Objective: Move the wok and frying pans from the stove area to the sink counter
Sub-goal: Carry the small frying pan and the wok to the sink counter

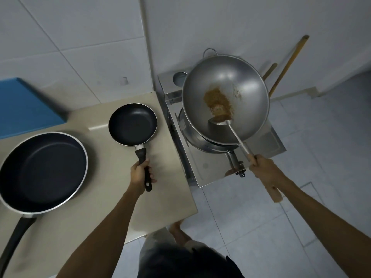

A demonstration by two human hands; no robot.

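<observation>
A steel wok (247,81) with brown food residue sits tilted on the stainless stove (202,173) at the right. My right hand (263,169) grips the wooden handle of a metal ladle (237,137) whose bowl rests inside the wok. A small black frying pan (132,123) lies on the beige counter (100,217); my left hand (140,173) is closed around its black handle. A large dark frying pan (42,171) with a silver rim rests on the counter at the left, its handle pointing toward the near edge.
A blue board (24,105) leans at the counter's back left against the tiled wall. Two wooden sticks (289,63) lean on the wall behind the wok. A light tiled floor (301,207) lies below the stove.
</observation>
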